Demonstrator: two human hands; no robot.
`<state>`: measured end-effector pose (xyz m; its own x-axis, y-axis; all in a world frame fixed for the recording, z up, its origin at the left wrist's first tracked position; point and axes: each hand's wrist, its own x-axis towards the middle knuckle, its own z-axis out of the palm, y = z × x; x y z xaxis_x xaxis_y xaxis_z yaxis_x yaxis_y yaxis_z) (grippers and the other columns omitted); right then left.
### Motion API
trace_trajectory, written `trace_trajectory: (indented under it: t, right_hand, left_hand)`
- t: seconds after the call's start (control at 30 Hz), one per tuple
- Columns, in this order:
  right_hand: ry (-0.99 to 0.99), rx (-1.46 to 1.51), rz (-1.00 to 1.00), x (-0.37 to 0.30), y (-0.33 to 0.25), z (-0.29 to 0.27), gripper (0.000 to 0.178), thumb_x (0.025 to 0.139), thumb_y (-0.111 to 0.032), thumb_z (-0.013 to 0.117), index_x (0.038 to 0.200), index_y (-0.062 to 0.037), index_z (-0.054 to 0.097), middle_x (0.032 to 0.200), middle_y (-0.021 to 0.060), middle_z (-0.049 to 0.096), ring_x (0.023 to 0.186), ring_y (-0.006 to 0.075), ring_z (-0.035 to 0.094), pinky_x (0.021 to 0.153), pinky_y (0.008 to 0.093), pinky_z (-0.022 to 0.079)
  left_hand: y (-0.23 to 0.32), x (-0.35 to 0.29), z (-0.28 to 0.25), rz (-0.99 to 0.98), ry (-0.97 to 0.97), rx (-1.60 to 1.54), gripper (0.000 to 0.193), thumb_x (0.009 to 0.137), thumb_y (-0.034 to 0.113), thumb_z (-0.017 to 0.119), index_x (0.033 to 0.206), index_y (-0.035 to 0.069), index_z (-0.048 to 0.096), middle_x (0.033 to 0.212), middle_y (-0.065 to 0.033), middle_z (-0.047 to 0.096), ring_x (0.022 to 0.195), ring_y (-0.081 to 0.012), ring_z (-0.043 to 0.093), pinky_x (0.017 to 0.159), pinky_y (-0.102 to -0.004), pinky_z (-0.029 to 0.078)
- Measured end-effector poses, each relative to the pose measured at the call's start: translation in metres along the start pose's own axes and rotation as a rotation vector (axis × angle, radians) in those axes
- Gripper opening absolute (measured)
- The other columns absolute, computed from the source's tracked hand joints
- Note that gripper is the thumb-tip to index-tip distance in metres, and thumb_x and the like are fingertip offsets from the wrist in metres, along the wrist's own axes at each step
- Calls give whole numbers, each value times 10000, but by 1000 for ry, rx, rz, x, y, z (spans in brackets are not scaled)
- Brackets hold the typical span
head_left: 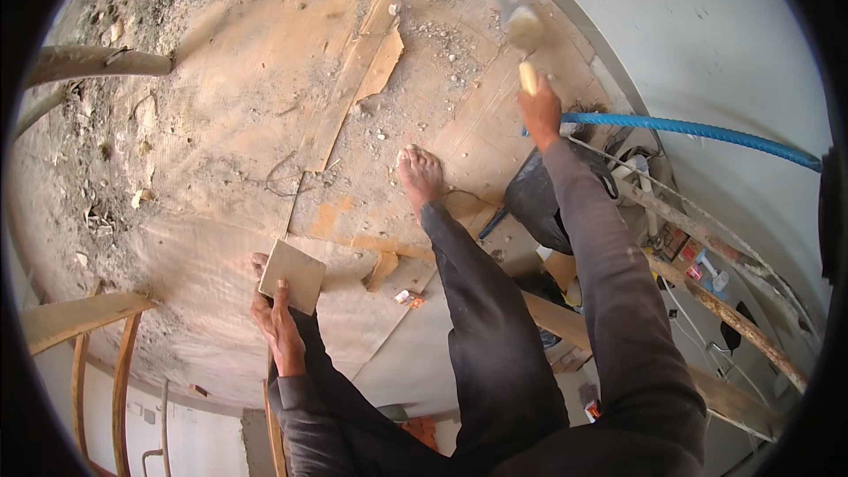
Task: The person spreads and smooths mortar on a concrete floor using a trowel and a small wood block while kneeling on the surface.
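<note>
My left hand (281, 329) grips a flat, square, beige slab (295, 274) at lower left, its thumb over the near edge. Whether the slab is a tile or a small board I cannot tell. At upper right my right hand (540, 111) is closed around the yellow handle of a trowel (528, 78). The trowel's blade is smeared by motion, and a pale, rounded lump (525, 29) appears on it. That blade is over the dusty floor beside the pale wall (698, 26), well apart from the slab.
Torn brown sheeting (238, 124) with grit and rubble covers the floor. A blue ribbed bar (698, 127) and a black bag (536, 199) lie near my right arm. Wooden poles (707, 300) cross at right; timber pieces (88, 318) stand at lower left.
</note>
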<state>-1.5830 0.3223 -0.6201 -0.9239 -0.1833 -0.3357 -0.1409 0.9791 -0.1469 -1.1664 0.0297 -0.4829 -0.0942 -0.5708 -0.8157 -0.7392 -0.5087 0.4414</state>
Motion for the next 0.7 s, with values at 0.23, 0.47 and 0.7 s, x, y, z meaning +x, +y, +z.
trace_trajectory:
  t: [0.23, 0.47, 0.7]
  right_hand:
    - [82, 2, -44, 60, -51, 35, 341, 741, -239, 671, 966, -27, 526, 871, 249, 640, 827, 431, 619, 711, 494, 493]
    - [-136, 64, -208, 4, -70, 24, 344, 763, -250, 664, 985, -37, 511, 822, 255, 634, 798, 429, 624, 688, 500, 491]
    - [89, -183, -60, 88, -111, 18, 328, 791, -241, 647, 1008, -42, 503, 850, 232, 648, 829, 408, 634, 716, 496, 501]
  left_hand:
    - [-4, 3, -6, 13, 3, -2, 355, 867, 255, 636, 1061, -40, 600, 936, -84, 617, 849, -142, 552, 759, -289, 454]
    - [9, -7, -6, 20, 41, -29, 348, 869, 261, 620, 1028, -48, 606, 898, -80, 610, 839, -157, 512, 790, -302, 408]
    - [7, -8, -6, 9, 52, -61, 321, 869, 236, 608, 1021, -46, 610, 894, -72, 607, 826, -147, 507, 775, -295, 406]
